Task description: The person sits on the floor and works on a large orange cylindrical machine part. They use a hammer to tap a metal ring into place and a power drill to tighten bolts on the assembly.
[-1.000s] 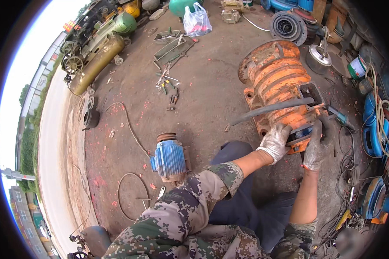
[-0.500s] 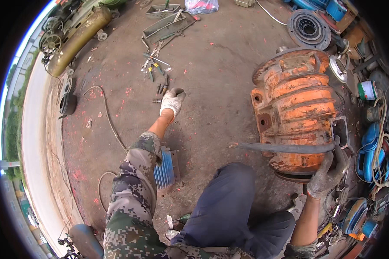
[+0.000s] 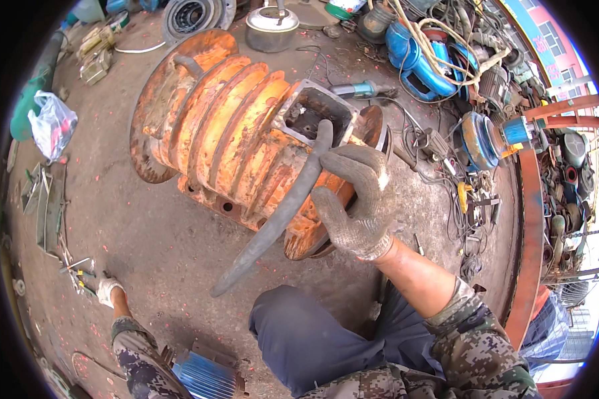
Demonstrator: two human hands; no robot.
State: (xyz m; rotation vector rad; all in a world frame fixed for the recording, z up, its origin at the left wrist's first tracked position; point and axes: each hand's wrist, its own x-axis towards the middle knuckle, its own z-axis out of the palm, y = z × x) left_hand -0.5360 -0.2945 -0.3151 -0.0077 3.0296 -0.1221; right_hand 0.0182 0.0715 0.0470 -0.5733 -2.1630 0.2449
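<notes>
My right hand, in a dirty grey work glove, is at a thick dark rubber cable, its thumb and fingers curved against the cable near the upper end. That end lies over the open metal terminal box of a large orange ribbed motor. The cable slants across the motor toward my knee. Far to the lower left, my left hand, in a whitish glove, reaches down to the ground beside pliers and small dark pieces. Its fingers are too small and partly hidden to make out.
A smaller blue finned motor stands by my left forearm. Metal tool trays and a plastic bag lie left. Beyond the orange motor are a lidded pot and blue machines. A rusty beam runs along the right.
The view has swung to the right, so the orange motor now sits near the middle. My right hand stays at the cable; my left hand remains low by the small dark pieces and pliers.
</notes>
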